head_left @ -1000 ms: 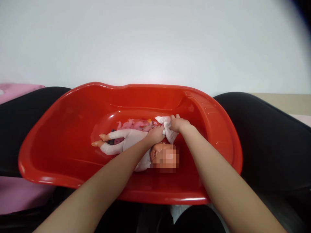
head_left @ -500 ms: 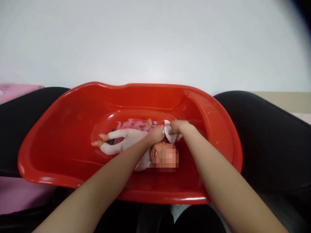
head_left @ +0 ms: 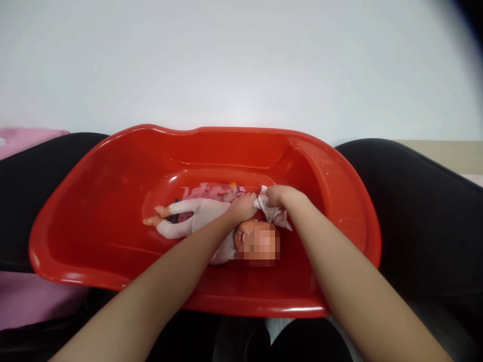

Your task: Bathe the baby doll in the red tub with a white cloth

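Observation:
A baby doll (head_left: 206, 213) with a white body and legs lies on its back in a red baby bathtub (head_left: 94, 211), feet to the left and head to the right. My left hand (head_left: 243, 207) reaches across its chest, fingers wrapped round the doll's far arm, which is mostly hidden. Beside it, my right hand (head_left: 281, 195) is closed on a pale pink washcloth (head_left: 277, 217). The cloth bunches against the arm's end just right of my left hand, and one corner hangs loose above the doll's head.
Pink toy-like shapes (head_left: 211, 190) lie behind the doll in the tub. Black padded chair-like surfaces flank the tub at left (head_left: 33, 201) and right (head_left: 422, 216). Pink cloth (head_left: 33, 141) shows at the left edge. A white wall (head_left: 226, 65) stands behind.
My right hand has shifted slightly to the right with the washcloth, and more of the cloth now hangs out. My left hand stays at the doll's arm.

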Demonstrator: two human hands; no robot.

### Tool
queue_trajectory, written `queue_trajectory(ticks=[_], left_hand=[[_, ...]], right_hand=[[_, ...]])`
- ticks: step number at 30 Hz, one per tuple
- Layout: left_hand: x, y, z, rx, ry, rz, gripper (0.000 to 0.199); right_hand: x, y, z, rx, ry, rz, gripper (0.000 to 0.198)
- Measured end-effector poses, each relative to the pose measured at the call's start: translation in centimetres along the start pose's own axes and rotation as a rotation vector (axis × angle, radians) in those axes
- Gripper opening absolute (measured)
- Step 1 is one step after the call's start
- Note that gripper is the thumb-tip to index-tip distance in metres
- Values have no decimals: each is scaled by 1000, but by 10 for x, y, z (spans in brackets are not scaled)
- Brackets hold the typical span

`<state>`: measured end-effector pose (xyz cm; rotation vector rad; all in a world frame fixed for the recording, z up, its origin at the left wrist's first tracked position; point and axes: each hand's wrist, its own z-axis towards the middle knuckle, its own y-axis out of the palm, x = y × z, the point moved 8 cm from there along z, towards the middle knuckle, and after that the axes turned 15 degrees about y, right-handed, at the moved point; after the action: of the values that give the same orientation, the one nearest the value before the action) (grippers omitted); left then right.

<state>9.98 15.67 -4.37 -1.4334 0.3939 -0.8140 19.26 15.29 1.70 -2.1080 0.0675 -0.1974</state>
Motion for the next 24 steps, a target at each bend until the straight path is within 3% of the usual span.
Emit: queue_trajectory(ticks=[18,24], left_hand=[[-1,3,2,3,12,0,23],[-4,8,4,6,8,-32,22]], right_hand=[[-4,4,-3,-53,9,-115,35],[0,9,3,-93,47,-17,32]])
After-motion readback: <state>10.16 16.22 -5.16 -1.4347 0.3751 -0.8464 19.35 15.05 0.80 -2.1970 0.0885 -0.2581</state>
